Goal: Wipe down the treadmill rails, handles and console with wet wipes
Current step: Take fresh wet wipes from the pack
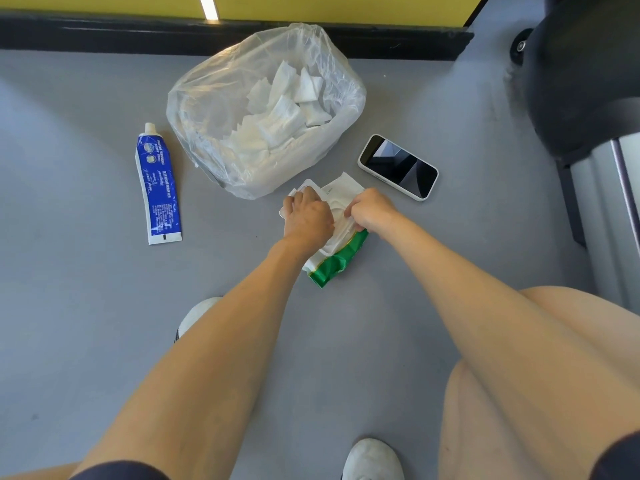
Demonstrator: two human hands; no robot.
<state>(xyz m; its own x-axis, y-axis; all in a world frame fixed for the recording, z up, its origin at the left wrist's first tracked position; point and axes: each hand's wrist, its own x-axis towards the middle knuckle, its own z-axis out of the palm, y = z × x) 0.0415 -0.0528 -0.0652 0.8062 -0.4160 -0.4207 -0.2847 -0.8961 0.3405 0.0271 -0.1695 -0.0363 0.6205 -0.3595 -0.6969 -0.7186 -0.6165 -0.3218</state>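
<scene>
A green and white pack of wet wipes (337, 263) lies on the grey floor in front of me, its white plastic lid flipped up. My left hand (306, 216) lies over the lid, fingers curled on its far edge. My right hand (372, 209) pinches at the pack's opening, where a white wipe shows. The treadmill's black front end (581, 74) and its silver side rail (620, 202) stand at the right edge.
A bin lined with a clear bag (266, 109) holds several used white wipes just beyond the pack. A blue tube (157, 183) lies to the left, a phone (398, 167) to the right. My knees and white shoes frame the near floor.
</scene>
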